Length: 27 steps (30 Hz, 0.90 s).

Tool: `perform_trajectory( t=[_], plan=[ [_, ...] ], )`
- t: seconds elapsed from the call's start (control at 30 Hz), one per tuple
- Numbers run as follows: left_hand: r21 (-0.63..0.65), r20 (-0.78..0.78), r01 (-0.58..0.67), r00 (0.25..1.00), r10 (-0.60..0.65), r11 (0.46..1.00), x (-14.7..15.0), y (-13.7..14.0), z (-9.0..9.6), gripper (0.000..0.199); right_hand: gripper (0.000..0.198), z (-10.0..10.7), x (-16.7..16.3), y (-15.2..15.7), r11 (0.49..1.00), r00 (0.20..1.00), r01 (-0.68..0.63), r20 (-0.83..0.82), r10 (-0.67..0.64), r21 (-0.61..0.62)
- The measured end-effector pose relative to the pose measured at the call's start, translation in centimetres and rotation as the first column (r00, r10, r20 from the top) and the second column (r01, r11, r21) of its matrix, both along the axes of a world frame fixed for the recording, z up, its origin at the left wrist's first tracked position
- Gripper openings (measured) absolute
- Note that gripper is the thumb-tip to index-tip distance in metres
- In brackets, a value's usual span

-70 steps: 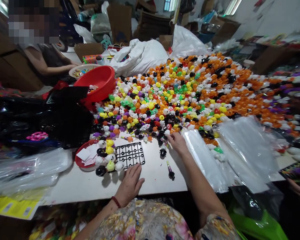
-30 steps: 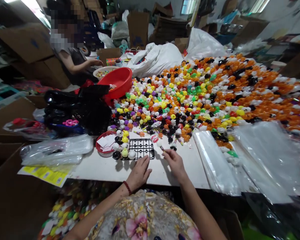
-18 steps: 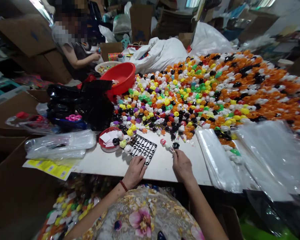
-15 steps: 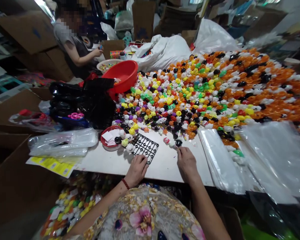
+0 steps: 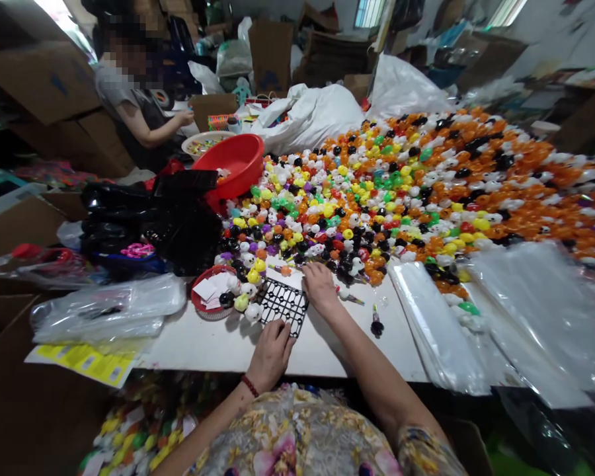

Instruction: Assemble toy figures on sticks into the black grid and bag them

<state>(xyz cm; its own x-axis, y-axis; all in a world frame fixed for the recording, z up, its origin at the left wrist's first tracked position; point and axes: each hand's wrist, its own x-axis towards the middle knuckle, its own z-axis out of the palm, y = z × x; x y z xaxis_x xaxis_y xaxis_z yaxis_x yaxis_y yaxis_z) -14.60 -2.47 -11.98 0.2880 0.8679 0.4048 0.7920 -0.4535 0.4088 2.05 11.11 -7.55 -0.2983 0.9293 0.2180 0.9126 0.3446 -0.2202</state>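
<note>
A single head-worn camera looks forward and down across the tabletop [image 5: 337, 350], from close by, above its near edge.

right grip [image 5: 321, 287] has moved left beside the grid [image 5: 282, 300], hold unclear.

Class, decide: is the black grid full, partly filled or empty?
Partly filled: toy heads crowd the left end of the black grid; bare lattice shows farther right.

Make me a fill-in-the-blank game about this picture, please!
The grid touched by the left hand is coloured ____.
A bead bracelet circles the ____ wrist.
The big tub beside the heap of toys is coloured ____.
The paper slips in the small basket are coloured ____.

Missing words: black, left, red, white.
</note>
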Motion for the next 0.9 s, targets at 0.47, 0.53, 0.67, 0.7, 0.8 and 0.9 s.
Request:
perform_trajectory(
  t=[0.47,0.53,0.67,0.7,0.8,0.9],
  plan=[
    [-0.014,0.141,0.041,0.989,-0.039,0.999,-0.7,0.1,-0.7,0.025,0.025,0.4,-0.4,1.9,0.988,0.998,0.036,-0.043,-0.043,-0.15],
    [-0.027,0.16,0.034,0.987,-0.029,0.999,-0.7,0.1,-0.9,0.025,0.022,1.4,0.4,3.1,0.976,0.967,0.097,-0.213,-0.139,-0.197],
    [-0.038,0.191,0.033,0.981,-0.025,0.999,-0.7,0.0,-0.9,0.025,0.019,4.0,1.8,7.9,0.979,0.911,0.172,-0.362,-0.2,-0.108],
    [-0.042,0.197,0.032,0.98,-0.023,0.999,-0.7,0.0,-0.8,0.025,0.021,4.6,2.0,9.3,0.98,0.912,0.183,-0.358,-0.201,-0.084],
    [-0.066,0.21,0.032,0.978,-0.018,0.997,-0.7,0.1,-0.6,0.026,0.027,5.8,1.9,13.2,0.977,0.914,0.202,-0.344,-0.214,-0.069],
    [-0.063,0.21,0.043,0.977,-0.029,0.997,-0.7,0.0,-0.4,0.027,0.028,6.1,1.3,15.3,0.978,0.918,0.185,-0.336,-0.208,-0.1]
  ],
)
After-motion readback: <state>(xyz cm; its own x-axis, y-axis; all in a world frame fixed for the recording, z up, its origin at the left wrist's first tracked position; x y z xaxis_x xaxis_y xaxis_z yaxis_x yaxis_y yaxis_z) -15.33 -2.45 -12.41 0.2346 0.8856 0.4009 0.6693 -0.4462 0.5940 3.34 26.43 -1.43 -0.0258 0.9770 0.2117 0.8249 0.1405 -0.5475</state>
